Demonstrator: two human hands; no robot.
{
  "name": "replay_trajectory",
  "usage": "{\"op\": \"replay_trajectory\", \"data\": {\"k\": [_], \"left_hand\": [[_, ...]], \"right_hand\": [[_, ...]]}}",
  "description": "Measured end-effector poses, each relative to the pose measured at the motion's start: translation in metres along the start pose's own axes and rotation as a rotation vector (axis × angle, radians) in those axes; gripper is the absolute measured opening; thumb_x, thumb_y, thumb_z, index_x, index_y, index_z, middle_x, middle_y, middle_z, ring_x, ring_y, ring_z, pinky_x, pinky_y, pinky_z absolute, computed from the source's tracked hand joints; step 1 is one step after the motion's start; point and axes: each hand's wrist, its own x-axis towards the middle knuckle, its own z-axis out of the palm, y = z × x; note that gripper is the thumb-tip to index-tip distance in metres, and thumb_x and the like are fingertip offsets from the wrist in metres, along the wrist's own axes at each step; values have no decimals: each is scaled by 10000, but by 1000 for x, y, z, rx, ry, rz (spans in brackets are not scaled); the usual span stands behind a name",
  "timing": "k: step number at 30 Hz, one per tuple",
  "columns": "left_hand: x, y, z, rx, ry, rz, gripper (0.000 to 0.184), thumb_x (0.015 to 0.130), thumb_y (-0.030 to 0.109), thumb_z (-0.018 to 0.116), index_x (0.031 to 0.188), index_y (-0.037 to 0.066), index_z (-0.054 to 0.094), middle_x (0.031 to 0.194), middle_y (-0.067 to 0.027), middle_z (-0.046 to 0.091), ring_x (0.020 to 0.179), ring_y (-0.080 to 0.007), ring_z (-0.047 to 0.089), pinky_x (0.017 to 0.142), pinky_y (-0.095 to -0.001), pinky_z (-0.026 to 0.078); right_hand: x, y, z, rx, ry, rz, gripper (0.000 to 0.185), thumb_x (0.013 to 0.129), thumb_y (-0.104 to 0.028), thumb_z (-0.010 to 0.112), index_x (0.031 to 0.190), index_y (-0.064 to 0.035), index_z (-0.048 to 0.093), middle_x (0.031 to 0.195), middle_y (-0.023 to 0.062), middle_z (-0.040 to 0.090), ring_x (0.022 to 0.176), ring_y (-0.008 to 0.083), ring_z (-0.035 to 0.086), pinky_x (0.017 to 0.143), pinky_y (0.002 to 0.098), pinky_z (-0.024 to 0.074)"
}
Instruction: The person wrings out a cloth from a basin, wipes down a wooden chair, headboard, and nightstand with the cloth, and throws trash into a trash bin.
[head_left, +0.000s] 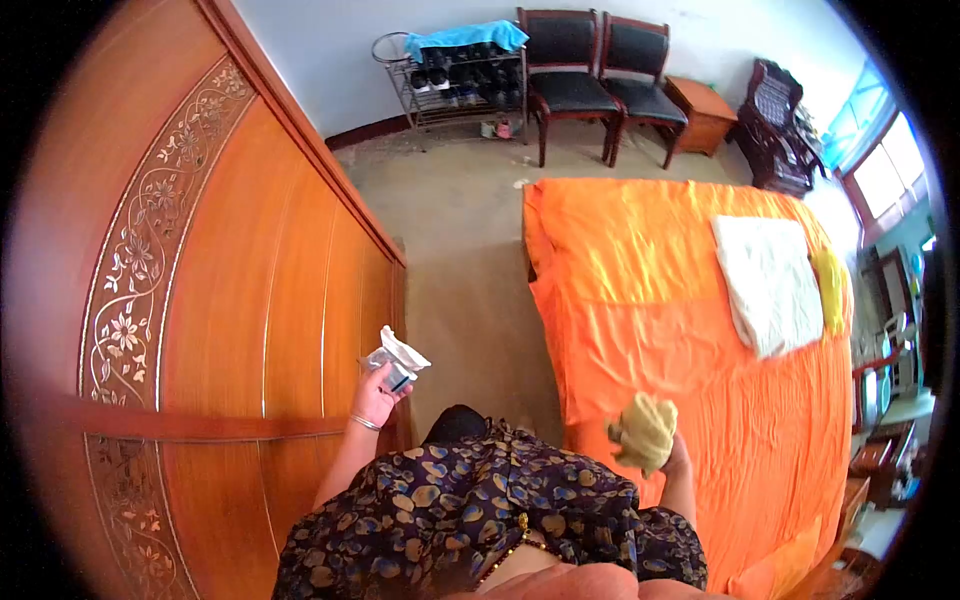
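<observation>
My left hand (374, 396), with a bangle at the wrist, is closed on a small clear packet (390, 371) that has a dark stripe. White tissue-like material (404, 350) sticks up out of the same grip. On the other side, my right hand (678, 458) holds a bunched yellow-green cloth (646, 433) above the near left part of the orange-covered bed (640, 350). The cloth hides most of the fingers of that hand.
A carved wooden wardrobe (220, 280) stands close on my left. Floor (470, 300) runs between it and the bed. A folded white cloth (768, 285) and a yellow cloth (829, 290) lie on the bed. Ahead are a shoe rack (460, 90) and two chairs (570, 92).
</observation>
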Motion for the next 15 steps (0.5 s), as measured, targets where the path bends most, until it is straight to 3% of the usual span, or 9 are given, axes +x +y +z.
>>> {"op": "replay_trajectory", "data": {"k": [3,8,12,15], "left_hand": [[38,29,1,-13,37,55,297,921,197,569,1198,95,529,1107,-85,622,971,-235,617,722,-402,551],[140,84,-19,-37,-23,132,318,915,168,582,1218,99,513,1100,-82,627,946,-230,634,721,-396,556],[212,140,0,-50,56,144,304,908,168,598,1199,111,534,1078,-67,637,926,-207,642,705,-353,547],[285,182,6,-7,-67,111,323,922,183,581,1232,119,517,1120,-67,635,972,-221,635,749,-383,548]], "right_hand": [[95,-58,10,-88,175,-393,575,976,-452,376,1395,-59,399,1417,184,421,1250,381,464,1019,551,413],[244,-117,42,181,127,-576,565,985,-439,335,1382,-47,416,1377,183,473,1224,385,485,1011,575,409],[318,-139,65,170,144,-629,553,986,-431,337,1369,-44,432,1373,180,477,1222,384,486,1012,567,411],[356,-146,71,177,183,-690,541,986,-430,343,1352,-45,449,1362,176,487,1216,378,492,1013,556,414]]}}
